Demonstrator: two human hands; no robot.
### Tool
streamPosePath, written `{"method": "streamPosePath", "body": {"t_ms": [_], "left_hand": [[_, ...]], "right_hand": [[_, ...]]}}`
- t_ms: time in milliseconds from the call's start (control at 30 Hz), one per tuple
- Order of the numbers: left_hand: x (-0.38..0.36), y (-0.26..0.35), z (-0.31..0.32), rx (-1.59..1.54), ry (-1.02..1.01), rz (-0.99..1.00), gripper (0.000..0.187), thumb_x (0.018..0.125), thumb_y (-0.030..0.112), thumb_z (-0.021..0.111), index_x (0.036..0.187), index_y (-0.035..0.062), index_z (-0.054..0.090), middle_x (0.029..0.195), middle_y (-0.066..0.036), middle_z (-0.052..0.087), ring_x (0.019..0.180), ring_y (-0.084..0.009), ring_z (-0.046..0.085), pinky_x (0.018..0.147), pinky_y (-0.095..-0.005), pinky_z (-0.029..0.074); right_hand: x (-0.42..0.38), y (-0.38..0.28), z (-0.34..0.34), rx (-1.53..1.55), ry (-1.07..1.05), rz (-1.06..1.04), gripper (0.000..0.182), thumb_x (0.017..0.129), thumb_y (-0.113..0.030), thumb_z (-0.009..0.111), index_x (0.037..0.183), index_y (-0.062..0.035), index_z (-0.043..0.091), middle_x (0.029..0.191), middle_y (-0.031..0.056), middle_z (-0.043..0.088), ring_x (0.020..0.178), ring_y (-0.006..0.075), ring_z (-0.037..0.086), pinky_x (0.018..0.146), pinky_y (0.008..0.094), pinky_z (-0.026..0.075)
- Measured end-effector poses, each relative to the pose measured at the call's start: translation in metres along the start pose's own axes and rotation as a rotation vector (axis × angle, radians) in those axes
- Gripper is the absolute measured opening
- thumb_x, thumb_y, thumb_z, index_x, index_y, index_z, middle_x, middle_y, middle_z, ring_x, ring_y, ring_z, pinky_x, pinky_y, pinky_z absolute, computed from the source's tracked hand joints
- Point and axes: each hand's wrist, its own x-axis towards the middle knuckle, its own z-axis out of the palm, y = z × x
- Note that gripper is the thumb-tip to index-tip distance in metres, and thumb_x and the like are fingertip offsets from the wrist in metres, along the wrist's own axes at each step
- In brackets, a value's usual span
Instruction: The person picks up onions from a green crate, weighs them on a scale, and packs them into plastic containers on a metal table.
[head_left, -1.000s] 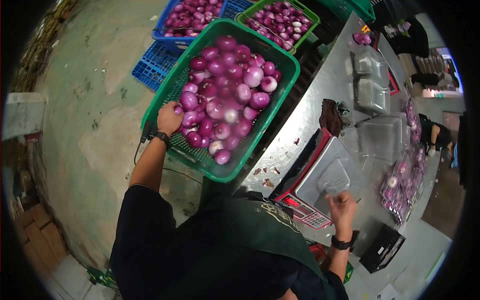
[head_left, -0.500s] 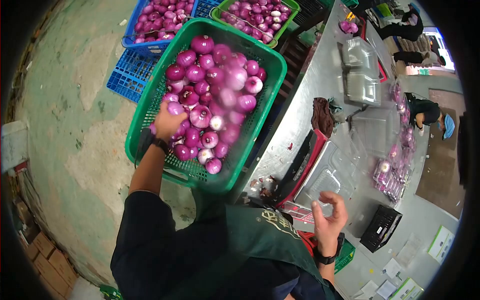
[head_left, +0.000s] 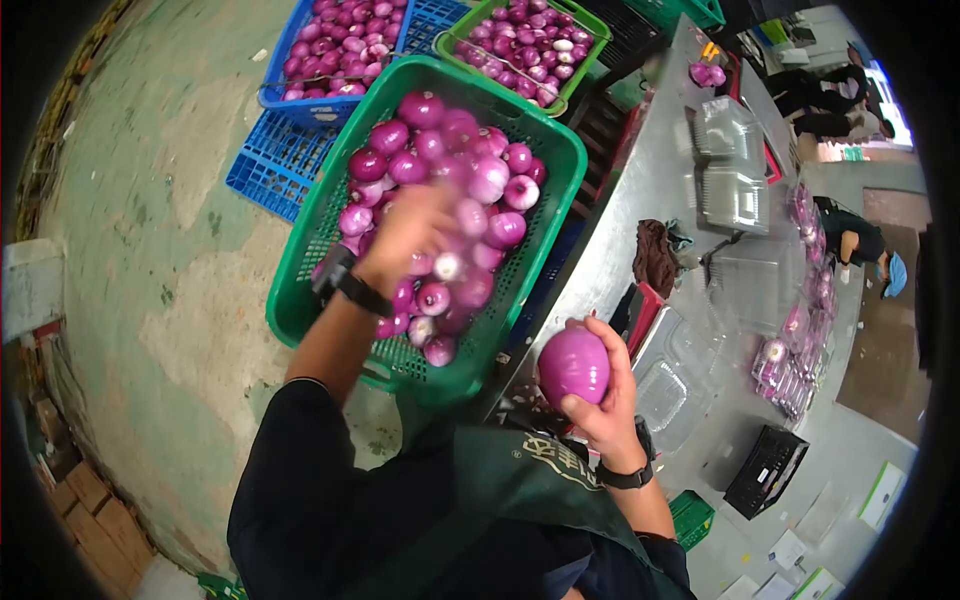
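In the head view, my right hand [head_left: 608, 405] is wrapped round a large, smooth purple onion [head_left: 574, 368] at the near edge of the steel table. My left hand [head_left: 412, 232] reaches over the green crate [head_left: 282, 300], just above the pile of peeled red onions [head_left: 438, 352]. Motion smears its fingers, so whether they grip an onion does not show. Close to my right hand, a clear plastic tray [head_left: 664, 392] lies on the table beside a red-edged device [head_left: 648, 308], which my hand and the onion partly hide.
Beyond the green crate stand a blue crate [head_left: 272, 96] and a light green basket [head_left: 602, 40], both full of onions. The steel table [head_left: 590, 262] carries a dark cloth [head_left: 655, 258], stacked clear containers [head_left: 735, 190], packed onions [head_left: 785, 375] and a black crate [head_left: 765, 470]. Another person [head_left: 850, 235] is across the table.
My right hand was empty with fingers apart; it now holds a large onion, nearer my body. My left hand has moved from the crate's left side towards its middle.
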Motion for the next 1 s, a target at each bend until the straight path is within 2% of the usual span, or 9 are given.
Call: {"method": "streamPosePath", "body": {"t_ms": [100,167,200,233,300,400,500,833,1000], "left_hand": [[0.051,-0.030,-0.065,-0.392,0.550,-0.018,0.067,0.091,0.063,0.065,0.137,0.0143,0.058,0.113,-0.016,0.066,0.068,-0.0207,0.061,0.057,-0.0336,0.050],[0.080,-0.039,-0.097,-0.457,0.489,-0.052,0.071,0.092,0.064,0.064,0.146,0.0195,0.053,0.122,-0.014,0.064,0.069,-0.0234,0.057,0.062,-0.0364,0.051],[0.126,-0.075,-0.138,-0.601,0.270,0.089,0.065,0.093,0.062,0.067,0.139,0.0165,0.057,0.106,-0.010,0.067,0.061,-0.0198,0.054,0.055,-0.0327,0.047],[0.104,-0.023,-0.076,-0.703,0.579,0.088,0.054,0.092,0.057,0.072,0.126,0.0157,0.061,0.081,-0.002,0.061,0.049,-0.0134,0.043,0.045,-0.0272,0.037],[0.129,-0.053,-0.114,-0.658,0.601,-0.015,0.045,0.089,0.054,0.078,0.114,0.0184,0.064,0.071,0.002,0.052,0.045,-0.0104,0.032,0.042,-0.0237,0.029],[0.130,-0.052,-0.121,-0.639,0.727,-0.184,0.035,0.091,0.048,0.078,0.111,0.0229,0.066,0.084,0.001,0.061,0.058,-0.0121,0.049,0.047,-0.0219,0.044],[0.113,-0.044,-0.104,-0.569,0.815,0.025,0.038,0.092,0.043,0.078,0.118,0.0173,0.066,0.101,-0.003,0.070,0.079,-0.0162,0.065,0.060,-0.0253,0.057],[-0.001,-0.044,-0.009,-0.838,-0.196,0.294,0.047,0.092,0.012,0.066,0.136,-0.0007,0.057,0.134,-0.020,0.064,0.120,-0.0393,0.063,0.106,-0.0524,0.052],[-0.073,-0.004,0.126,-0.804,-0.398,0.192,0.048,0.092,0.025,0.071,0.137,0.0156,0.057,0.137,-0.021,0.061,0.115,-0.0457,0.064,0.093,-0.0548,0.058]], "right_hand": [[-0.014,-0.012,-0.011,0.325,0.093,0.135,0.093,0.079,-0.028,0.081,0.155,-0.0048,0.033,0.147,0.0201,0.050,0.126,0.0319,0.061,0.108,0.0434,0.050],[-0.021,-0.016,-0.020,0.384,0.169,0.177,0.095,0.075,-0.033,0.080,0.154,-0.0053,0.034,0.145,0.0227,0.052,0.124,0.0331,0.062,0.105,0.0443,0.052],[-0.025,-0.013,-0.030,0.408,0.168,0.165,0.094,0.077,-0.031,0.079,0.155,-0.0053,0.034,0.144,0.0219,0.053,0.124,0.0334,0.062,0.106,0.0444,0.051],[-0.029,-0.016,-0.036,0.451,0.184,0.161,0.092,0.078,-0.030,0.078,0.155,-0.0055,0.033,0.145,0.0212,0.053,0.125,0.0336,0.061,0.107,0.0446,0.050],[-0.037,-0.016,-0.045,0.531,0.192,0.122,0.090,0.081,-0.028,0.077,0.156,-0.0058,0.033,0.146,0.0200,0.052,0.126,0.0339,0.060,0.109,0.0454,0.048],[-0.045,-0.013,-0.058,0.602,0.197,0.054,0.088,0.083,-0.027,0.076,0.156,-0.0061,0.032,0.146,0.0191,0.051,0.128,0.0347,0.058,0.110,0.0465,0.047],[-0.058,-0.013,-0.069,0.665,0.197,-0.015,0.082,0.087,-0.020,0.070,0.157,-0.0063,0.031,0.140,0.0198,0.054,0.124,0.0319,0.060,0.106,0.0438,0.049],[-0.118,-0.006,-0.127,0.707,0.331,-0.175,0.081,0.082,-0.013,0.076,0.153,-0.0095,0.037,0.136,0.0165,0.056,0.118,0.0308,0.062,0.105,0.0469,0.048],[-0.143,0.003,-0.158,0.720,0.407,-0.239,0.083,0.080,-0.006,0.076,0.153,-0.0085,0.037,0.135,0.0139,0.056,0.123,0.0284,0.060,0.110,0.0433,0.046]]}}
